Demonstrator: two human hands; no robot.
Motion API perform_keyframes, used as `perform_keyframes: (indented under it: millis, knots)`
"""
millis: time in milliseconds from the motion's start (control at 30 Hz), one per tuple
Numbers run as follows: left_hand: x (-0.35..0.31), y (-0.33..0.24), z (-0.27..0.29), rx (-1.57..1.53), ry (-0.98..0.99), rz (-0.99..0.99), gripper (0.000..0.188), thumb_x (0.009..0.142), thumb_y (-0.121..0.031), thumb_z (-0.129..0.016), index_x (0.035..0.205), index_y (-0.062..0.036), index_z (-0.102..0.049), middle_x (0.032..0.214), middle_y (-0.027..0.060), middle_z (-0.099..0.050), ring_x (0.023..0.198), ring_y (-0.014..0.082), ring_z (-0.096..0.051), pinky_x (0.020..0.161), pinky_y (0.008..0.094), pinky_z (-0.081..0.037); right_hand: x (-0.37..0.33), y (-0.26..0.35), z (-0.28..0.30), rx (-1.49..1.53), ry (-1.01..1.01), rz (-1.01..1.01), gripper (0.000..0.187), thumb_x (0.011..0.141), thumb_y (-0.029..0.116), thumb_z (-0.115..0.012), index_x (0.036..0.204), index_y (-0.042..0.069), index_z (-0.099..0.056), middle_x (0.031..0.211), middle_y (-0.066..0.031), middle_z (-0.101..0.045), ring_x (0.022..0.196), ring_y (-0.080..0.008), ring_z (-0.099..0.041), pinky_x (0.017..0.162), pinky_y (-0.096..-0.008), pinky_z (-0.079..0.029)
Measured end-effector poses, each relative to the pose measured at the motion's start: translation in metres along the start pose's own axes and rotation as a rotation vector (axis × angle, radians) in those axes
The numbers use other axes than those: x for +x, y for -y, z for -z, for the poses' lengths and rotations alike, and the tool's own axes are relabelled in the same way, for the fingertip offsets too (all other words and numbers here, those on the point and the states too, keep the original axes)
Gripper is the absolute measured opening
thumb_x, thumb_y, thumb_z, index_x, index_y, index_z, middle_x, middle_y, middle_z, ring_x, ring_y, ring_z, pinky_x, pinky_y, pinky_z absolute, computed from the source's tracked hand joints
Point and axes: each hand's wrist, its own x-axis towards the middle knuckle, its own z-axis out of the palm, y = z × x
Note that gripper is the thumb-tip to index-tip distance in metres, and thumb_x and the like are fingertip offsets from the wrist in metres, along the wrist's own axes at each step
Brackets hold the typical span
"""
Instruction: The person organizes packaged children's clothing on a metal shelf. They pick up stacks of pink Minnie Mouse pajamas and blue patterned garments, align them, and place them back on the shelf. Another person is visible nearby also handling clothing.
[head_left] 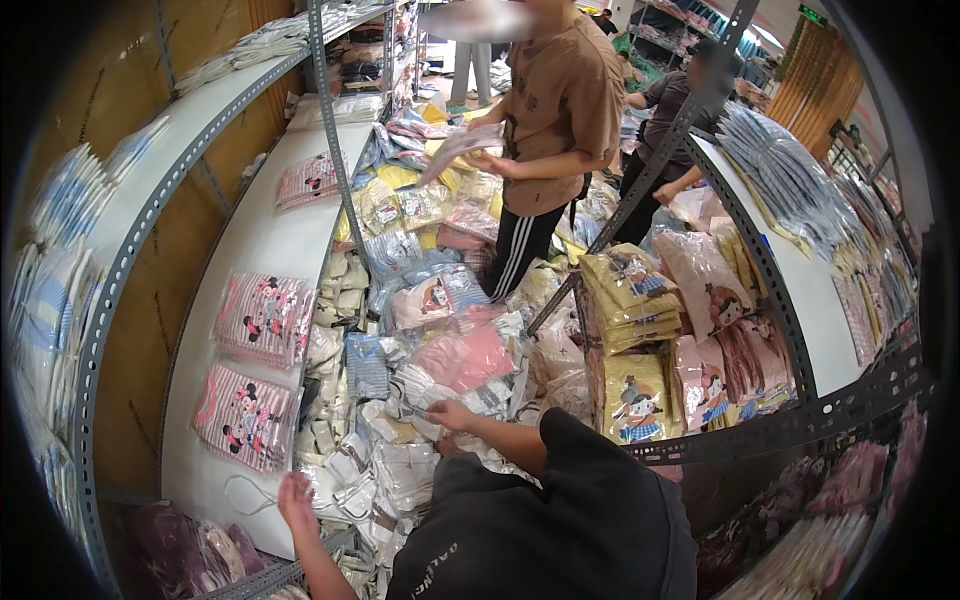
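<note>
Gently, at lower left, the thin white loop [227, 490] is best pinched; left hand [296, 503] spread wide, right hand [452, 415] unclear.

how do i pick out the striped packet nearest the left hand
Start at the long white shelf along the person's left, then follow it toward its near end. There lies the striped packet, pink and white with a cartoon print. Unlike the similar middle packet and far packet, it sits closest to the left hand.

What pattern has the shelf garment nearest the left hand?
The garment shows pink-and-white stripes and cartoon figures, best in head view.
</note>
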Motion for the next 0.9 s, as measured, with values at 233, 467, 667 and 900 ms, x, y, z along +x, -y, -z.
perform_keyframes:
  millis: [233, 467, 667, 900]
  knots:
    - [-0.062, 0.055, 0.007, 0.034, 0.006, 0.247, 0.048, 0.092, -0.034, -0.061, 0.129, -0.0067, -0.05, 0.119, 0.0084, -0.061, 0.102, 0.025, -0.058, 0.083, 0.0385, -0.046, 0.002, 0.006, 0.055, 0.405, -0.177, -0.166, 0.04, 0.09, 0.037, -0.062, 0.114, 0.006, -0.067, 0.1, -0.0056, -0.07, 0.08, -0.0154, -0.065, 0.068, -0.0324, -0.049]
    - [-0.074, 0.035, 0.042, 0.03, -0.011, 0.12, 0.05, 0.093, -0.036, -0.059, 0.132, -0.0068, -0.048, 0.123, 0.0093, -0.059, 0.107, 0.0256, -0.056, 0.087, 0.0404, -0.044, -0.009, -0.004, 0.061, 0.434, -0.126, -0.293, 0.038, 0.089, 0.035, -0.061, 0.115, 0.008, -0.065, 0.104, -0.0042, -0.069, 0.08, -0.0154, -0.065, 0.065, -0.0297, -0.048]
    - [-0.071, 0.043, 0.053, 0.014, 0.003, 0.118, 0.048, 0.094, -0.039, -0.055, 0.133, -0.0112, -0.049, 0.123, 0.0061, -0.059, 0.107, 0.0253, -0.055, 0.089, 0.0423, -0.042, -0.003, -0.02, 0.102, 0.815, -0.263, -0.205, 0.038, 0.092, 0.039, -0.053, 0.114, 0.009, -0.063, 0.107, -0.0069, -0.067, 0.084, -0.0179, -0.064, 0.07, -0.0346, -0.049]
    - [-0.074, 0.039, 0.048, 0.054, 0.039, 0.133, 0.05, 0.094, -0.039, -0.055, 0.134, -0.0096, -0.048, 0.126, 0.0081, -0.058, 0.109, 0.0268, -0.054, 0.09, 0.0431, -0.042, -0.015, 0.059, 0.363, 1.676, -0.83, 0.417, 0.078, 0.09, 0.068, -0.039, 0.141, 0.008, -0.036, 0.142, -0.0133, -0.043, 0.119, -0.033, -0.048, 0.095, -0.0523, -0.04]
